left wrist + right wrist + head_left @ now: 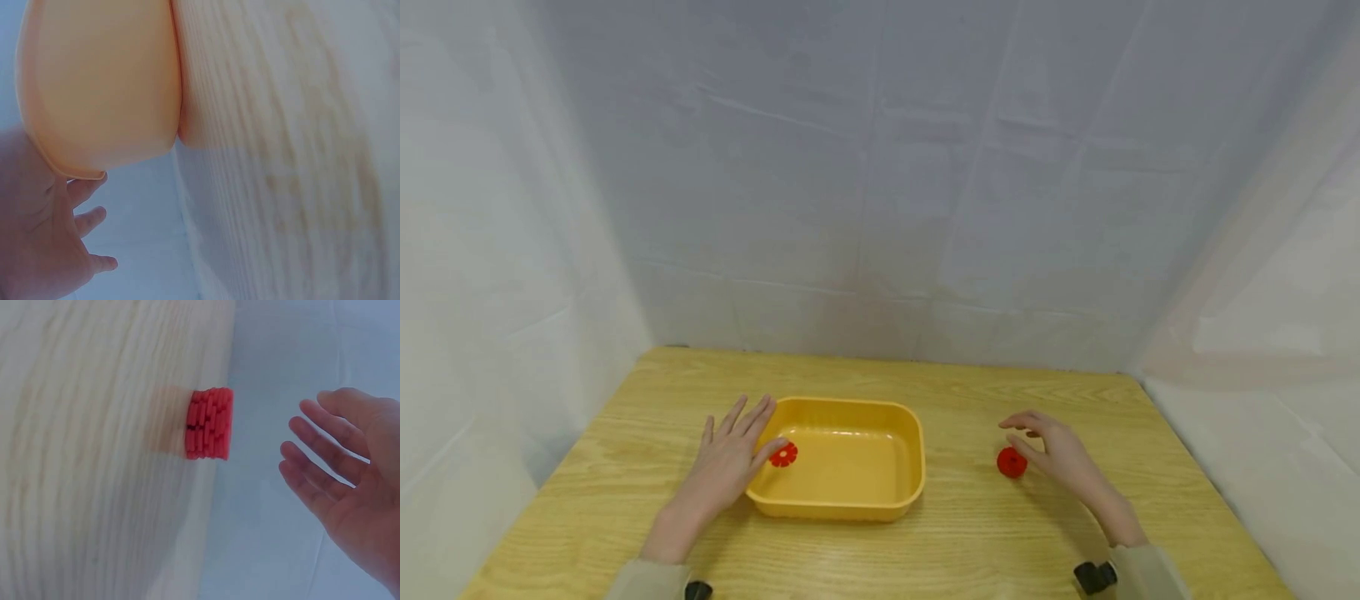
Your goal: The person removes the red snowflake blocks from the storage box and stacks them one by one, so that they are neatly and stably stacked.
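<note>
Head view shows a wooden desk [970, 533] inside a white cloth enclosure [925, 167], with a yellow plastic tub [880, 508] as the landmark near the desk's middle; the left hand [730, 458] lies against the tub's left wall, fingers straight and spread, the thumb reaching over the rim toward a red toothed disc [783, 454] that lies flat on the tub's floor in its left part; whether the thumb touches the disc cannot be told; well to the right of the tub, a second red toothed piece [1012, 462], thicker than the disc, sits on the bare desk, and the right hand [1060, 458] hovers just beside it on the side away from the tub, fingers gently curved and parted, its grip apart and holding nothing; left wrist view, blurred, shows the tub's outer wall [100, 87] with the left hand's fingers [87, 219] straight along it, nothing pinched in the grip; right wrist view shows the thick red piece [210, 423] resting on the wood, its side ribbed with small teeth, and the right hand's fingers [325, 450] loose and clear of it, a visible gap between fingertips and piece; beige sleeves [647, 579] cover both wrists at the near edge of the desk
</note>
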